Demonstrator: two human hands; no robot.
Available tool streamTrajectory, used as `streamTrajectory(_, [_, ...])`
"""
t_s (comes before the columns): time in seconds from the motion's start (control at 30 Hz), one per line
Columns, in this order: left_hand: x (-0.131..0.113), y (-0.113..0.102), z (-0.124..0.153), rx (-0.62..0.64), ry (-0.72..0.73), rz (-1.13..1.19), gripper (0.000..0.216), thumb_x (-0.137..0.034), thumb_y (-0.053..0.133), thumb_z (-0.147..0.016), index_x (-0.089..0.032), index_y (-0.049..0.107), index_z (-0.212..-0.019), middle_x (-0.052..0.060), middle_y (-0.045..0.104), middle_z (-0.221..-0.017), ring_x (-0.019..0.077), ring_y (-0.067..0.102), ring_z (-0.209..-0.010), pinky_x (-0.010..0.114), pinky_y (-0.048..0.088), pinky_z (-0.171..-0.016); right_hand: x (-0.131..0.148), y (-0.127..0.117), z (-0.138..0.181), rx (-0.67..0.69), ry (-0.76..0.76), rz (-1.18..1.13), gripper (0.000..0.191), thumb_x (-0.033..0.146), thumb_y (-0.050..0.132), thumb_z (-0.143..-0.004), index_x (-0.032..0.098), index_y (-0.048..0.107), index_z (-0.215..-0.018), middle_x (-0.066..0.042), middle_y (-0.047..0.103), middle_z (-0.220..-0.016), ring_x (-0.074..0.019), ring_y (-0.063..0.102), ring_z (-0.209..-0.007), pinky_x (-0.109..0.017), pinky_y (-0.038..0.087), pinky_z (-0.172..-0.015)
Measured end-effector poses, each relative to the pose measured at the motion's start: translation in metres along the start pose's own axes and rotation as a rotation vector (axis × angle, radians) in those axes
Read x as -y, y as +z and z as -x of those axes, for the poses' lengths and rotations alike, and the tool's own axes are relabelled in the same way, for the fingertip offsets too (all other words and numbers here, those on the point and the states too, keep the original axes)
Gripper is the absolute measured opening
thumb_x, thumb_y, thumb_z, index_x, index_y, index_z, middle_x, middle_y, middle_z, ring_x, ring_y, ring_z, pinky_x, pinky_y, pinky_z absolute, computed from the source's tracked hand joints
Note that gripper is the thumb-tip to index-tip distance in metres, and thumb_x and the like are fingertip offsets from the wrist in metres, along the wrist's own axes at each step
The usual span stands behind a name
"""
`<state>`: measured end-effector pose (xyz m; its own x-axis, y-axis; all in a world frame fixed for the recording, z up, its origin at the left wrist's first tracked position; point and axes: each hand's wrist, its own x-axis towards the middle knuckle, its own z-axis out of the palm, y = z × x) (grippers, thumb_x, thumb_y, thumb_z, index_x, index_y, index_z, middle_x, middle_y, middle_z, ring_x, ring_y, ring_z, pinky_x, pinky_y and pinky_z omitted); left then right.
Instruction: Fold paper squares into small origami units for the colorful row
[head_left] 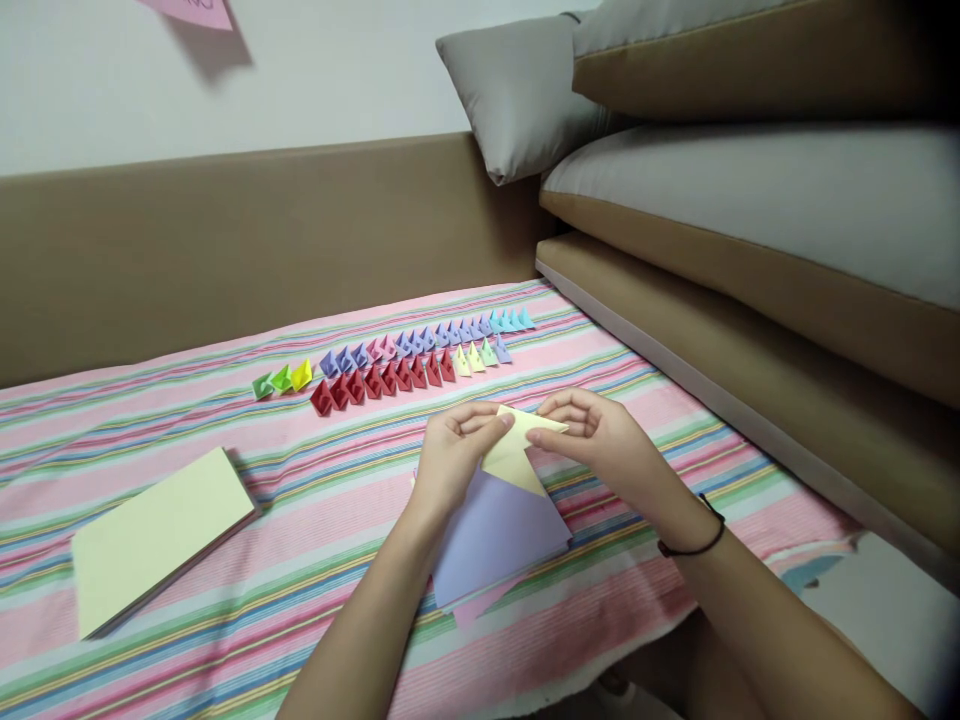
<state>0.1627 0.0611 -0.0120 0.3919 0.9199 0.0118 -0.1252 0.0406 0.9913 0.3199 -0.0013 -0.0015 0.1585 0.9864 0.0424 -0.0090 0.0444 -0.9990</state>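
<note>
My left hand (454,455) and my right hand (600,435) both pinch a pale yellow sheet of paper (516,455), partly folded into a pointed shape, held just above the striped cloth. Under it lies a small stack of square papers (491,540) with a lilac sheet on top and pink edges showing below. Beyond my hands, rows of small folded paper pieces (397,362) in green, yellow, purple, pink, blue and red are lined up on the cloth.
A thick stack of pale yellow paper (161,535) lies at the left on the pink striped cloth (300,600). Brown and grey sofa cushions (750,250) rise at the right, with a grey pillow (517,90) behind. A black band circles my right wrist.
</note>
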Motion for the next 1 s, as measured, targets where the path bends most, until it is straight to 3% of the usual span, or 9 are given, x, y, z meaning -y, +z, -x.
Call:
streamTrajectory(0.17, [-0.001, 0.001, 0.000, -0.002, -0.008, 0.029, 0.027, -0.032, 0.077, -0.061, -0.013, 0.067, -0.078, 0.000, 0.066, -0.061, 0.0087, 0.052, -0.052, 0.020, 0.036, -0.050, -0.001, 0.005, -0.001, 0.027, 0.100, -0.064, 0.033, 0.028, 0.076, -0.061, 0.019, 0.054, -0.083, 0.000, 0.069, -0.075, -0.0159, 0.066, -0.067, -0.027, 0.050, -0.061])
streamTrajectory(0.47, [0.001, 0.000, -0.002, -0.033, -0.015, 0.016, 0.028, -0.034, 0.078, -0.059, -0.014, 0.067, -0.076, 0.000, 0.066, -0.060, 0.0098, 0.053, -0.051, 0.020, 0.036, -0.049, -0.003, 0.007, -0.001, 0.063, 0.122, -0.101, 0.035, 0.028, 0.075, -0.062, 0.017, 0.059, -0.090, -0.001, 0.070, -0.074, -0.0176, 0.068, -0.071, -0.031, 0.053, -0.068])
streamTrajectory(0.67, [-0.001, -0.001, -0.001, -0.005, -0.016, 0.007, 0.026, -0.033, 0.078, -0.061, -0.015, 0.068, -0.077, 0.001, 0.068, -0.063, 0.0117, 0.057, -0.053, 0.021, 0.040, -0.050, 0.000, 0.011, 0.001, 0.030, 0.116, -0.094, 0.034, 0.023, 0.076, -0.060, 0.016, 0.060, -0.089, -0.001, 0.071, -0.069, -0.0165, 0.067, -0.063, -0.029, 0.054, -0.061])
streamTrajectory(0.87, [-0.002, -0.005, -0.002, -0.036, -0.011, -0.021, 0.028, -0.035, 0.078, -0.059, -0.015, 0.069, -0.076, 0.003, 0.069, -0.065, 0.0125, 0.058, -0.053, 0.022, 0.041, -0.052, -0.001, 0.008, 0.000, 0.065, 0.146, -0.119, 0.029, 0.030, 0.073, -0.066, 0.016, 0.063, -0.090, -0.003, 0.072, -0.073, -0.0177, 0.069, -0.072, -0.032, 0.056, -0.072])
streamTrajectory(1.0, [-0.003, -0.006, -0.004, -0.032, -0.009, -0.023, 0.028, -0.035, 0.078, -0.059, -0.015, 0.070, -0.077, 0.003, 0.070, -0.065, 0.0127, 0.059, -0.054, 0.022, 0.041, -0.052, -0.004, 0.004, -0.001, 0.005, 0.087, -0.104, 0.035, 0.029, 0.075, -0.065, 0.017, 0.062, -0.095, -0.003, 0.071, -0.077, -0.0175, 0.068, -0.073, -0.029, 0.055, -0.067])
